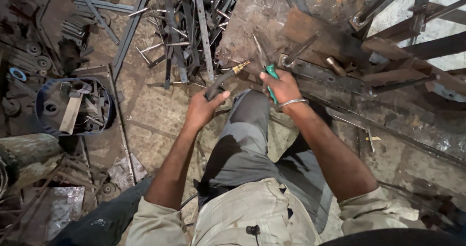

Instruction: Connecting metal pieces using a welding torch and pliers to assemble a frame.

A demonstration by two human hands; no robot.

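From the head view, I look down on a person crouched over a tiled workshop floor (145, 110) strewn with metal. My left hand (201, 107) has its grip clamped around a dark torch (223, 78), whose brass tip points up and to the right toward a rusty steel plate (252, 27). My right hand (281, 86), with a metal bangle (292, 101) at the wrist, has its grip closed around a green-handled tool (272, 76); its working end lies against the plate's lower edge, just beside the torch tip. The two hands are near each other, above a bent knee in grey trousers (242, 144). A heap of flat steel strips (189, 32) lies beyond the left hand. Well to the left, a blue tub (43, 124) holds scrap pieces. Rusty angle bars (403, 47) cross at upper right.
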